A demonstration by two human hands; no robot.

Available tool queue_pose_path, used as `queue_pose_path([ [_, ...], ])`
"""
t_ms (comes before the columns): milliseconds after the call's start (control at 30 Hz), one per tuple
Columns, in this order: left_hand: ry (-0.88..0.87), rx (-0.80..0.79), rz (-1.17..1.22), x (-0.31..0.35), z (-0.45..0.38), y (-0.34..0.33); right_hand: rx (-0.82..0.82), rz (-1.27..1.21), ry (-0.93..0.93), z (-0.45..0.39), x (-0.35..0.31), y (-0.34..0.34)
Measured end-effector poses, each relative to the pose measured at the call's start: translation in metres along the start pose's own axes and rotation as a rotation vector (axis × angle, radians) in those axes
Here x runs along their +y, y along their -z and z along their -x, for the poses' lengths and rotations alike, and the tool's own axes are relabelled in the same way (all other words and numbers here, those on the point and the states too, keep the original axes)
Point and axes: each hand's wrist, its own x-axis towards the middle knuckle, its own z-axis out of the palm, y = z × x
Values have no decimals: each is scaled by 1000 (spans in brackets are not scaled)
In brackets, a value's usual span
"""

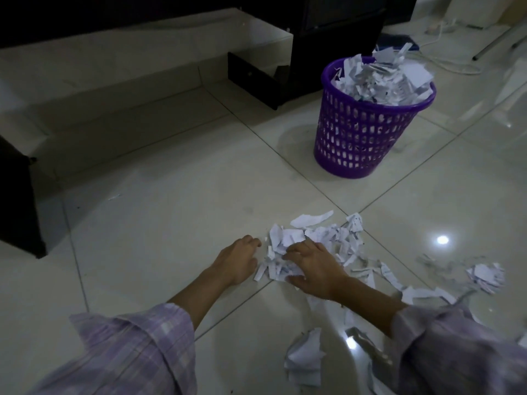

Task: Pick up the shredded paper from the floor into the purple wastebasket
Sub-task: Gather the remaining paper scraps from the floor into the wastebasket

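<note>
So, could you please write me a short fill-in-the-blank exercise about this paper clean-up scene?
1. The wastebasket standing on the tiled floor is coloured ____.
2. The paper in the wastebasket is heaped ____ its rim.
3. The right hand rests on the pile of shredded paper, while the left hand lies on the bare tile to the ____ of that pile.
4. Both sleeves show a ____ pattern.

Missing words: purple; above; left; checked
</note>
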Motion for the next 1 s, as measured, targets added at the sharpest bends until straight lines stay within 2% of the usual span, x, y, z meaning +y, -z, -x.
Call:
queue_pose_path([
  [67,-12,15,9,2,1,0,12,-75,99,15,-9,7],
  [200,-34,-1,-8,5,2,-3,-222,-103,516,45,-29,3],
  [233,-44,-10,-16,5,3,-4,-265,-83,579,49,-29,-2],
  [300,-71,-32,-36,6,3,-5,-315,-59,580,54,-22,-13],
  [400,-122,-36,-76,11,1,-1,-299,46,460,54,-8,-12],
  [533,-205,-19,-110,24,-10,14,-145,120,139,50,15,8],
  [733,-374,104,-103,72,-32,22,62,47,-98,59,34,33],
  [867,-498,128,-72,114,-38,12,85,9,-247,81,43,55],
  [1000,-586,32,-31,146,-39,-4,19,-102,-445,120,51,70],
])
